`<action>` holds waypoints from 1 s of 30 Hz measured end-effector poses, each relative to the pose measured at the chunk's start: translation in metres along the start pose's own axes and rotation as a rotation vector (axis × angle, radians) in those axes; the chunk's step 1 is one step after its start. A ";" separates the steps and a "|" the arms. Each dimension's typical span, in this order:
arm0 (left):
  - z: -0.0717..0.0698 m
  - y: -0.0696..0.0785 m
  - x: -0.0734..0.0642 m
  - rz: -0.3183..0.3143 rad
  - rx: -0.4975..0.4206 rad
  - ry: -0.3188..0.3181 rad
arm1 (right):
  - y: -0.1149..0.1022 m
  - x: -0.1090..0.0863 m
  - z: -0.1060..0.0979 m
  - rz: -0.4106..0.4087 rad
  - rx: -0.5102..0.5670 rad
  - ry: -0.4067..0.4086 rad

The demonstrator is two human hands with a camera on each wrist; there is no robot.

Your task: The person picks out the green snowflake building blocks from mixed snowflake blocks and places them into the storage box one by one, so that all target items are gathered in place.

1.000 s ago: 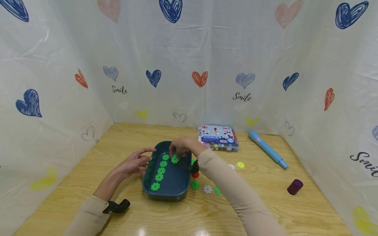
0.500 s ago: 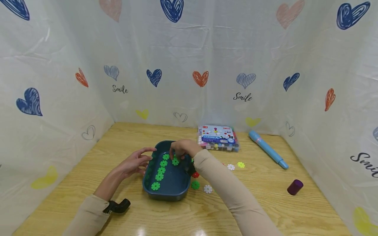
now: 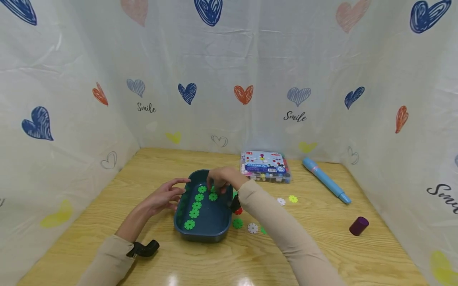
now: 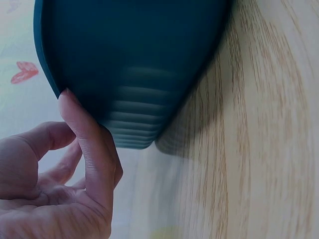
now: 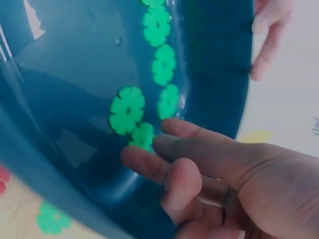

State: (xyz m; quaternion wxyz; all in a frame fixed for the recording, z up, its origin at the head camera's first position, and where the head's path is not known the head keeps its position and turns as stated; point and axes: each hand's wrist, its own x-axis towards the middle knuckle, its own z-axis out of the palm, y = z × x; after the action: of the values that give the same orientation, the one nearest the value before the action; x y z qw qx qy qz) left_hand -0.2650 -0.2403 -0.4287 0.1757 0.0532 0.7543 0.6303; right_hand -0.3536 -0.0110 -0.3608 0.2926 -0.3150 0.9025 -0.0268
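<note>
A dark blue tray (image 3: 214,222) holds several green notched plastic discs (image 3: 194,213) in a row along its left side. Beside that row, a larger-looking disc (image 5: 127,110) lies flat, with another green disc (image 5: 142,133) next to it at the far end. My right hand (image 3: 224,176) reaches inside the tray; its fingertips are right at this end disc, partly covering it, with the thumb apart. My left hand (image 3: 165,198) rests its loosely bent fingertips on the tray's left rim, and in the left wrist view one finger (image 4: 89,144) touches the outer wall near the rim.
Loose green (image 3: 237,223), white (image 3: 252,228), red and yellow (image 3: 293,199) discs lie right of the tray, some hidden by the right arm. Behind stands a clear box of coloured pieces (image 3: 265,167). A light blue tube (image 3: 326,180) and purple cylinder (image 3: 359,226) lie farther right.
My right hand has shifted slightly back from the near disc in the tray, and a second green disc now shows beyond it under the fingers. The left hand stays at the rim.
</note>
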 end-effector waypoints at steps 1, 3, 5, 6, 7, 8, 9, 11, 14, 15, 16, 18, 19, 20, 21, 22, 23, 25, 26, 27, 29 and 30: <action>0.000 0.000 0.000 0.000 0.002 0.000 | 0.000 -0.004 -0.002 -0.007 0.003 0.014; 0.000 0.001 0.000 0.000 0.001 0.000 | 0.002 -0.012 -0.007 -0.028 -0.007 0.038; 0.000 0.002 0.000 0.001 0.003 -0.001 | 0.003 -0.022 -0.013 -0.054 -0.015 0.066; 0.000 0.002 0.000 0.003 0.004 -0.001 | 0.005 -0.028 -0.016 -0.071 -0.016 0.082; -0.001 0.003 0.000 0.004 0.006 0.002 | 0.006 -0.033 -0.019 -0.087 -0.011 0.096; -0.001 0.003 0.000 0.004 0.006 0.005 | 0.008 -0.040 -0.021 -0.109 0.001 0.103; -0.002 0.004 0.000 0.004 0.007 0.007 | 0.010 -0.047 -0.022 -0.123 0.014 0.111; -0.003 0.004 -0.001 0.003 0.007 0.012 | 0.014 -0.060 -0.022 -0.156 0.037 0.121; -0.004 0.003 -0.003 -0.002 0.007 0.016 | 0.024 -0.081 -0.016 -0.187 0.046 0.127; -0.004 0.003 -0.003 -0.004 0.008 0.015 | 0.029 -0.087 -0.013 -0.187 0.051 0.126; -0.003 0.002 -0.004 -0.007 0.006 0.017 | 0.034 -0.094 -0.009 -0.194 0.054 0.124; -0.003 0.001 -0.004 -0.010 0.005 0.017 | 0.045 -0.106 0.000 -0.203 0.069 0.120; -0.002 0.001 -0.005 -0.009 0.004 0.018 | 0.051 -0.112 0.006 -0.206 0.081 0.123; -0.002 0.000 -0.005 -0.009 0.002 0.018 | 0.057 -0.118 0.011 -0.210 0.092 0.129; -0.001 0.000 -0.004 -0.009 0.001 0.018 | 0.062 -0.123 0.017 -0.214 0.112 0.130; -0.001 0.000 -0.004 -0.010 -0.001 0.019 | 0.068 -0.129 0.022 -0.221 0.126 0.133; -0.001 0.000 -0.004 -0.010 0.000 0.019 | 0.074 -0.133 0.028 -0.225 0.146 0.143; 0.000 0.001 -0.003 -0.011 -0.003 0.017 | 0.085 -0.141 0.040 -0.233 0.177 0.157; 0.000 0.001 -0.003 -0.012 -0.004 0.017 | 0.090 -0.144 0.046 -0.242 0.182 0.164; 0.000 0.001 -0.003 -0.012 -0.004 0.017 | 0.095 -0.147 0.053 -0.255 0.177 0.176; 0.000 0.000 -0.002 -0.011 -0.001 0.015 | 0.105 -0.151 0.068 -0.283 0.160 0.206; 0.000 0.000 -0.001 -0.013 -0.003 0.016 | 0.109 -0.152 0.075 -0.297 0.147 0.221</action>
State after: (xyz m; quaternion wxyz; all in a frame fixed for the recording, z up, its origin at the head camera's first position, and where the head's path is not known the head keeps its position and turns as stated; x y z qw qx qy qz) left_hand -0.2642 -0.2405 -0.4290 0.1739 0.0429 0.7549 0.6309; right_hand -0.2771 0.1752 -0.3698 0.2069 -0.4178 0.8682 -0.1699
